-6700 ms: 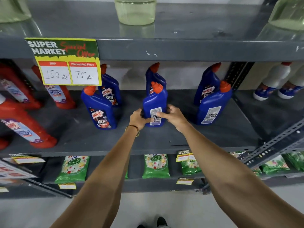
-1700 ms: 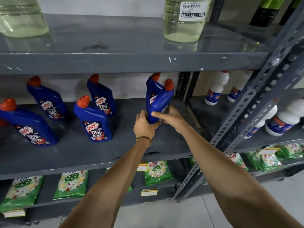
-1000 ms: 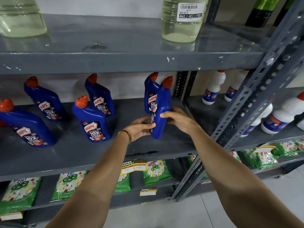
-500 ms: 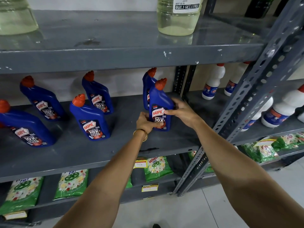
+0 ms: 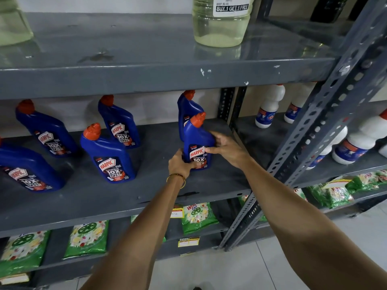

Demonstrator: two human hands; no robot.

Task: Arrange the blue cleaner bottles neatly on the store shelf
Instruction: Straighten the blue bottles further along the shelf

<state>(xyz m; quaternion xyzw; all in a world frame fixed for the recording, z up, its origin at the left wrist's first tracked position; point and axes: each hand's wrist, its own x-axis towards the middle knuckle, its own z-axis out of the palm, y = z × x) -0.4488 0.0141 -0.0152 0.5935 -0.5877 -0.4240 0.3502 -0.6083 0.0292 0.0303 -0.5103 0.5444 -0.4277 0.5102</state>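
Observation:
A blue cleaner bottle [image 5: 198,139] with a red cap stands upright at the right end of the grey middle shelf [image 5: 146,197], label facing me. My left hand [image 5: 180,165] grips its lower left side and my right hand [image 5: 227,148] its right side. Directly behind it stands another blue bottle [image 5: 187,107], partly hidden. Further left are several more blue bottles: a front one [image 5: 109,155], a back one [image 5: 119,122], a far back one [image 5: 46,128] and one at the left edge [image 5: 27,168].
The upper shelf [image 5: 167,72] carries clear jugs of pale liquid [image 5: 222,21]. White bottles [image 5: 270,105] fill the neighbouring rack to the right, behind a slanted perforated post [image 5: 303,147]. Green packets [image 5: 196,216] lie on the lowest shelf.
The held bottle has been turned so its label faces me and set down upright in front of the back bottle. Both hands remain on it.

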